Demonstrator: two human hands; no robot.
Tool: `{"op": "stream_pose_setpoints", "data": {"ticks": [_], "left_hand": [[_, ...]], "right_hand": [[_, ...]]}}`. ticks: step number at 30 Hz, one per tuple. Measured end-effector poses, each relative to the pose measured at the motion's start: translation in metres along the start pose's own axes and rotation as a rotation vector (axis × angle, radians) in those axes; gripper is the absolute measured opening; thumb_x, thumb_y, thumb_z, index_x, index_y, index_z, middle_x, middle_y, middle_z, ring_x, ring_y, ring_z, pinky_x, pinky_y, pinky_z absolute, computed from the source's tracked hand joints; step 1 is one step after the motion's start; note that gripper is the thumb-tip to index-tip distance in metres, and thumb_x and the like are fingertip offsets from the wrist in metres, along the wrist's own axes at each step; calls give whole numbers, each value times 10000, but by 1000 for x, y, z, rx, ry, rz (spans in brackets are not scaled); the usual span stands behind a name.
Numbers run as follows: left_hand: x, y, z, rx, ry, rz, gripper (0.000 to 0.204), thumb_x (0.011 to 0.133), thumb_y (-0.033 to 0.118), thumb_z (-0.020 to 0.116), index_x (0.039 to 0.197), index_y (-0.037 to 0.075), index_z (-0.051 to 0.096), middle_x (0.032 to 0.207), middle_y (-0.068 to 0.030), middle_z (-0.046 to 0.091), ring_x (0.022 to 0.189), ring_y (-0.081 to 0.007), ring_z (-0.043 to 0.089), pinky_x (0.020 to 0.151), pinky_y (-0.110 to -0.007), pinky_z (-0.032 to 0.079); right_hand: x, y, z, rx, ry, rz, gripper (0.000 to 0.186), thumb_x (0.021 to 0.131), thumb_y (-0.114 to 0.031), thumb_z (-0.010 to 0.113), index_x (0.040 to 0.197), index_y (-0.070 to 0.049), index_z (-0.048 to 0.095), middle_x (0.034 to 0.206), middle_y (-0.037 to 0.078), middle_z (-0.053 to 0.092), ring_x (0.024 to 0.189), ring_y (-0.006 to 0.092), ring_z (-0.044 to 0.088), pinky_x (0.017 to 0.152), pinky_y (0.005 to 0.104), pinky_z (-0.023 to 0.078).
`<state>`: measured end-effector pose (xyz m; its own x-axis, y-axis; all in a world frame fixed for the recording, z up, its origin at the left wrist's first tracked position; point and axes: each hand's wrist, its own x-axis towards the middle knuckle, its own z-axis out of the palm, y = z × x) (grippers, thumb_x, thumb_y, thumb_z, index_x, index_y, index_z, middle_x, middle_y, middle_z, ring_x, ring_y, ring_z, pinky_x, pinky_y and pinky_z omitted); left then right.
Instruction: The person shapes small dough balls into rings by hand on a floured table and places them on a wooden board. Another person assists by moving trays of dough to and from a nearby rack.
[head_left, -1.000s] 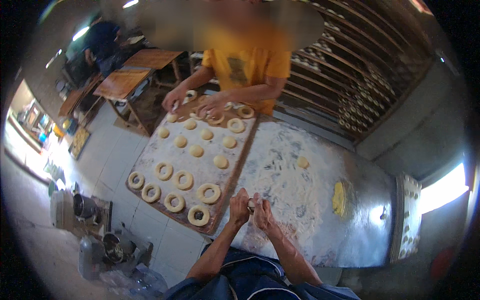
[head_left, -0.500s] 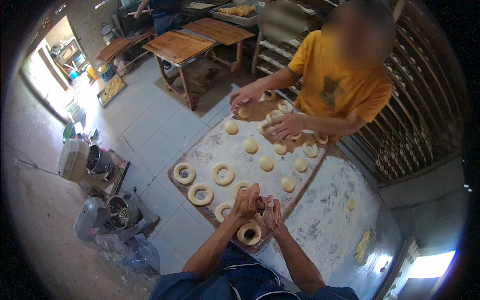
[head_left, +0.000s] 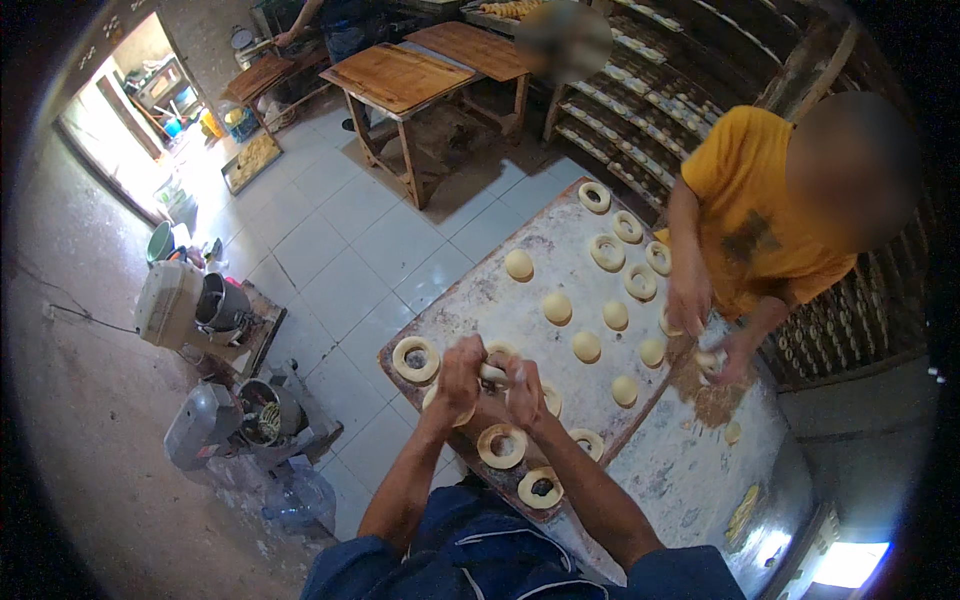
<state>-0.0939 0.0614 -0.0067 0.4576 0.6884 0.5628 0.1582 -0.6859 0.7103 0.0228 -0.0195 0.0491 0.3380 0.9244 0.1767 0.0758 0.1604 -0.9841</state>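
**Dough held between both hands above the board**

Your left hand [head_left: 462, 380] and right hand [head_left: 524, 394] are both curled, gripping a pale piece of dough [head_left: 493, 373] between them, above the near left part of the floured board [head_left: 468, 308]. Under and around them lie dough rings [head_left: 484, 440]; farther off sit dough balls [head_left: 557, 308], with more rings toward the far end. A person in a yellow shirt [head_left: 742, 195] stands at the board's right. To your left are two mixers [head_left: 203, 425]: the near bowl [head_left: 292, 410] holds pale strands; the far bowl [head_left: 238, 300] is too dark inside to read. Beyond, a shallow tray [head_left: 257, 173] on the floor holds something yellowish.
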Motion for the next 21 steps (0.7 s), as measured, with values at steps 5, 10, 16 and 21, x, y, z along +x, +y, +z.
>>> {"op": "stream_pose_setpoints", "data": {"ticks": [5,10,16,21], "left_hand": [[40,-45,-30,-297,178,-552,343,951,274,519,723,26,451,686,-182,461,616,-355,481,579,-434,381],[60,-66,-28,608,-19,-274,336,933,330,599,906,-3,636,895,-141,605,861,-313,584,745,-440,458],[58,-56,-40,292,-124,-265,359,739,152,788,1072,45,708,865,-141,594,824,-315,622,744,-396,503],[68,-14,-3,123,-67,-389,319,797,92,708,1105,32,651,977,-163,639,935,-356,630,815,-417,507]], "right_hand": [[56,-2,1,-61,-158,100,273,881,-203,624,1019,33,626,854,143,660,879,255,613,806,388,495],[51,8,-7,-783,-20,239,621,790,-208,756,1316,14,512,1222,240,578,1150,334,564,978,431,461],[-42,-14,-110,-1321,304,223,485,943,-249,598,1346,-3,485,1256,225,545,1181,368,532,968,470,478],[-77,-19,-169,-1324,195,487,452,986,-284,521,1321,19,506,1313,253,533,1186,418,540,975,497,485]]}}
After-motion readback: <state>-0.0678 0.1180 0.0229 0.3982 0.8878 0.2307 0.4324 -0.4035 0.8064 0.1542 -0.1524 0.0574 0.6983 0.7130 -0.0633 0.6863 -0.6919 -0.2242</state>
